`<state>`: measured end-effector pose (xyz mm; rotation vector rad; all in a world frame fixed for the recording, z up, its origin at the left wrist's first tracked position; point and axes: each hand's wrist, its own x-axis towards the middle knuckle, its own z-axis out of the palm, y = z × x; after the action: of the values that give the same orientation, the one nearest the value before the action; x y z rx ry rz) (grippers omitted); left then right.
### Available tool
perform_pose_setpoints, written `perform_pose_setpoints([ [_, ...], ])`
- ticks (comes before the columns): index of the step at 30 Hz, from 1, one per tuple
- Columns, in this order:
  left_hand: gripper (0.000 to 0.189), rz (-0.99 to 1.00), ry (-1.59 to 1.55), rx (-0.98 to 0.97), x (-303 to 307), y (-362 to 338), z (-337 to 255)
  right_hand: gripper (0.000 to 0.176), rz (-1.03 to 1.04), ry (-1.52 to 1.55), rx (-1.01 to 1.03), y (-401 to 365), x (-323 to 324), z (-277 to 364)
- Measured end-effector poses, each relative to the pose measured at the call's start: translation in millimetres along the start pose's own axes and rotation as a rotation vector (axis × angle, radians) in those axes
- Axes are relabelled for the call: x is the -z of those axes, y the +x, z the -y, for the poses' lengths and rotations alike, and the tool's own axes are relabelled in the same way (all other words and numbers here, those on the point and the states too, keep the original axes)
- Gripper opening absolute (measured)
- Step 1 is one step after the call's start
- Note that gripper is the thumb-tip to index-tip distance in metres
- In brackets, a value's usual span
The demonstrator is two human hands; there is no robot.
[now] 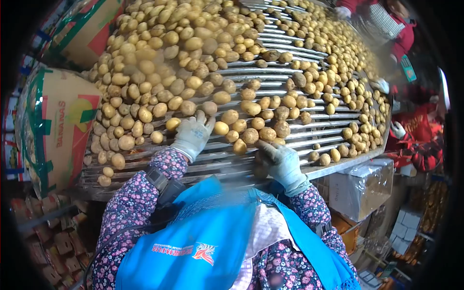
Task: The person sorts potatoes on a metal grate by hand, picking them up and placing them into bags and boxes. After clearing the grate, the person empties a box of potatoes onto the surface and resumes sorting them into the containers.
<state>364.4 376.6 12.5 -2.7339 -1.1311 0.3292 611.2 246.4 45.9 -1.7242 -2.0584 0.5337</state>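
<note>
Yellow-brown potatoes (pixel 229 116) lie loose across a slatted metal table (pixel 285 42). My left hand (pixel 193 136), in a pale work glove, rests palm down among them at the near side. Its fingers are spread, with a potato (pixel 173 124) beside the thumb side and another (pixel 221 128) near the fingertips. To the right, my gloved right hand (pixel 284 165) is at the near edge of the table with curled fingers and darkened fingertips. A blurred brownish shape shows under those fingers; I cannot make out what it is. Several potatoes lie just beyond this hand.
Cardboard banana boxes (pixel 67 128) with green tape stand along the left side. A plastic-wrapped carton (pixel 362 186) sits below the table's right edge. Across the table, a person in red sleeves (pixel 403 36) works; another person's gloved hand (pixel 398 130) shows at the right.
</note>
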Motion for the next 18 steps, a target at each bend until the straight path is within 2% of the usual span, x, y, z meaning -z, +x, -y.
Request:
perform_pose_setpoints([
  [1,0.047,0.119,-0.086,-0.002,0,5,5,0.046,-0.015,-0.077,-0.004,2,-1,-2],
  [2,0.044,0.123,-0.122,-0.002,-1,8,10,0.050,-0.027,-0.155,-0.007,5,0,-3],
  [3,0.039,0.070,-0.238,-0.005,-9,9,18,0.057,0.050,-0.126,0.081,13,10,9],
  [4,0.035,0.017,-0.354,-0.007,-15,9,26,0.058,0.017,-0.271,0.271,15,5,14],
  [5,0.036,0.003,-0.523,0.139,-14,8,27,0.050,-0.009,-0.250,0.364,17,-10,15],
  [6,0.036,-0.136,-0.896,0.140,-23,5,33,0.044,-0.005,-0.329,0.453,21,-29,12],
  [8,0.036,0.073,-1.733,0.449,15,-8,34,0.040,0.116,-0.344,0.467,28,-48,9],
  [10,0.043,0.037,-2.118,0.480,35,-27,32,0.037,0.295,-0.463,0.476,43,-34,8],
  [12,0.046,0.130,-2.369,0.556,7,-47,34,0.034,0.284,-0.413,0.464,44,-37,-8],
  [13,0.044,0.130,-2.390,0.565,1,-59,33,0.039,0.189,-0.296,0.380,40,-50,-26],
  [14,0.039,0.240,-2.567,0.515,-11,-70,33,0.045,0.097,-0.180,0.301,35,-54,-40],
  [15,0.033,0.273,-2.671,0.451,-11,-77,29,0.047,0.057,-0.211,0.222,30,-27,-40],
  [16,0.028,0.308,-2.775,0.387,-11,-83,23,0.048,0.018,-0.304,0.196,24,-40,-79],
  [17,0.028,0.315,-2.780,0.383,-9,-87,16,0.047,0.069,-0.498,0.221,20,13,-67],
  [18,0.030,0.323,-2.715,0.534,-5,-92,7,0.046,-0.044,-0.372,0.168,9,18,-92],
])
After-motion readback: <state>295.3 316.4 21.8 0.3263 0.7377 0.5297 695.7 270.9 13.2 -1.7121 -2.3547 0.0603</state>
